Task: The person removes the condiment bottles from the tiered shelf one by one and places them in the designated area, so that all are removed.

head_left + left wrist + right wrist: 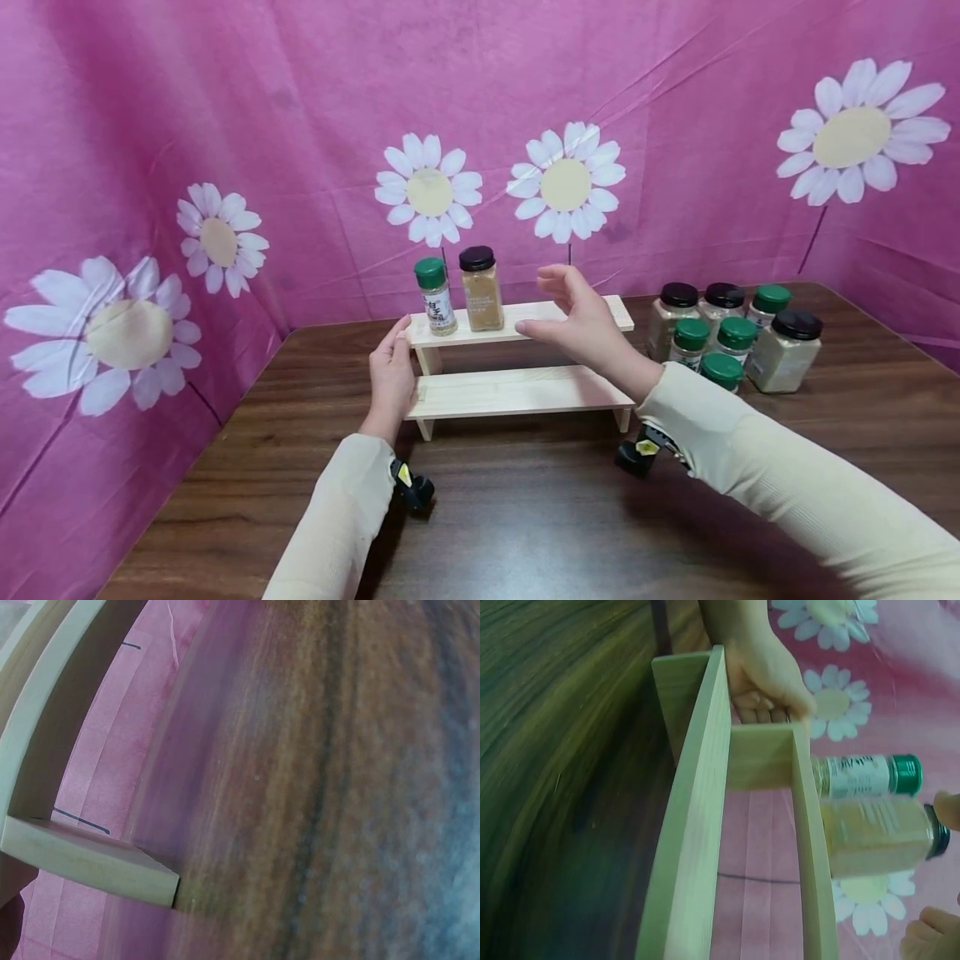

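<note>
A two-step wooden rack (517, 392) stands on the table. On its upper step are a small green-capped spice bottle (438, 304) at the left and a larger black-capped jar (482, 292) of tan powder beside it. My left hand (392, 375) holds the upper step's left end; the right wrist view shows its fingers (761, 712) curled by the end panel. Above the upper step, right of the black-capped jar, my right hand (585, 321) has thumb and fingers spread apart with nothing between them. Only part of the rack (90, 862) shows in the left wrist view.
To the right of the rack, several jars with black caps (797, 326) and green caps (722, 369) stand grouped on the brown wooden table (525, 508). A pink cloth (322, 167) with daisies hangs behind and along the left side.
</note>
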`<state>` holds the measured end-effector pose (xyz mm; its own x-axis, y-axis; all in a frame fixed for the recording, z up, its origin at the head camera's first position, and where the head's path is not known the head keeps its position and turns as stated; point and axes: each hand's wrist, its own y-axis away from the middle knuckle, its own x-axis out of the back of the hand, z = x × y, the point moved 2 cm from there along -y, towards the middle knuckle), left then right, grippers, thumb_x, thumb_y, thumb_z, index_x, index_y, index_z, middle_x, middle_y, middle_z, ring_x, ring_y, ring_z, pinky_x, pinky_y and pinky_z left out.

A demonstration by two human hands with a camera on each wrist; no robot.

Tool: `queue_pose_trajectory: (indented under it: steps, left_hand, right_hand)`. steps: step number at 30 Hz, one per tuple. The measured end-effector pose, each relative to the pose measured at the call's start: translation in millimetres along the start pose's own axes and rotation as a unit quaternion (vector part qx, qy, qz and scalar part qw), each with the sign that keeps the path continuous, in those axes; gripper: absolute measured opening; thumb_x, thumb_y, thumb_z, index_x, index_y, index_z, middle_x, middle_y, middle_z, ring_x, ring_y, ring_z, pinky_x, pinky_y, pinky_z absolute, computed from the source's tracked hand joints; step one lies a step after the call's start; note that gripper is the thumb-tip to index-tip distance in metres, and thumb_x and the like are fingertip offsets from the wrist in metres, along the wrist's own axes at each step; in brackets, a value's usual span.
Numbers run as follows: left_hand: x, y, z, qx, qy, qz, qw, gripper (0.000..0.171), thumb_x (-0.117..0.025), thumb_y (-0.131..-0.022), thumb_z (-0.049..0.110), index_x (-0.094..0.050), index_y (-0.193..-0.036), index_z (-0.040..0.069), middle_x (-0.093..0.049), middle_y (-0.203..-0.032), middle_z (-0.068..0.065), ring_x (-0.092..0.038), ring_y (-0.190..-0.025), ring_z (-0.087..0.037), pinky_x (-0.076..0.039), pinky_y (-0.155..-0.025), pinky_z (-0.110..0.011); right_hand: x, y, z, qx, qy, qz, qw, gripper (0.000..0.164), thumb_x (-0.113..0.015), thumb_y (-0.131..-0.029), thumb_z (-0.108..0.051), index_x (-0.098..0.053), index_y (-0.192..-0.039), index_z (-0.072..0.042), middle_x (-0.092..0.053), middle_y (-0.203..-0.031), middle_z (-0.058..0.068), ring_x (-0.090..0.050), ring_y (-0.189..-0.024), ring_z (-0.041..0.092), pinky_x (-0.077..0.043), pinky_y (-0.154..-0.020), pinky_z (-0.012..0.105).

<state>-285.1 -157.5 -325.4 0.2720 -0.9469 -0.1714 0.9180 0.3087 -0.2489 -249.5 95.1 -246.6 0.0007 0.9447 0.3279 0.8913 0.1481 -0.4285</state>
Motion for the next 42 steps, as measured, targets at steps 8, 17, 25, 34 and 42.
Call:
queue_pose_trajectory:
  steps: [8,17,25,34,42]
  left_hand:
    - [1.0,0.4,0.0,-0.002,0.003,0.003,1.0,0.037,-0.038,-0.096,0.007,-0.053,-0.13,0.004,-0.05,-0.133,-0.017,-0.048,-0.12,-0.023,-0.042,-0.102,-0.032]
    - [-1.3,0.0,-0.4,-0.019,-0.016,0.008,0.9997,0.036,-0.039,-0.096,0.006,-0.054,-0.128,0.002,-0.053,-0.131,-0.016,-0.049,-0.119,-0.02,-0.043,-0.101,-0.028]
    - [-4.8,-1.1,1.1,-0.029,-0.009,-0.001,0.9995,0.036,-0.038,-0.097,0.008,-0.054,-0.129,0.002,-0.053,-0.13,-0.017,-0.05,-0.12,-0.02,-0.043,-0.101,-0.027]
    - [-2.0,-1.6,0.1,-0.018,-0.031,-0.001,0.9994,0.036,-0.039,-0.097,0.008,-0.054,-0.129,0.003,-0.054,-0.129,-0.016,-0.05,-0.119,-0.02,-0.043,-0.102,-0.029]
    - [0.3,-0.4,-0.7,-0.007,-0.015,-0.003,0.9999,0.037,-0.037,-0.098,0.008,-0.052,-0.131,0.002,-0.053,-0.13,-0.018,-0.051,-0.118,-0.021,-0.044,-0.101,-0.033]
  right_hand:
    - [-20.8,-8.8,-0.3,-0.028,-0.014,0.0,1.0,0.073,-0.078,-0.073,-0.017,-0.039,-0.134,-0.007,-0.045,-0.137,0.014,-0.038,-0.13,0.024,-0.03,-0.112,0.035]
    - [-44.2,-21.5,6.9,-0.071,0.015,-0.01,0.997,0.087,-0.077,-0.074,-0.025,-0.027,-0.144,-0.012,-0.035,-0.146,0.013,-0.034,-0.133,0.026,-0.035,-0.108,0.039]
    - [-61.9,-28.1,9.3,-0.073,-0.002,0.017,0.997,0.086,-0.075,-0.076,-0.024,-0.025,-0.144,-0.013,-0.041,-0.142,0.013,-0.041,-0.128,0.028,-0.036,-0.107,0.042]
    - [-80.5,-32.1,8.4,-0.069,0.031,0.076,0.994,0.087,-0.074,-0.076,-0.018,-0.02,-0.144,-0.012,-0.045,-0.137,0.016,-0.046,-0.123,0.029,-0.036,-0.106,0.043]
    - [-93.0,-35.1,2.8,-0.076,0.051,0.119,0.989,0.087,-0.075,-0.072,-0.008,-0.022,-0.141,-0.012,-0.046,-0.13,0.017,-0.047,-0.119,0.031,-0.037,-0.105,0.044]
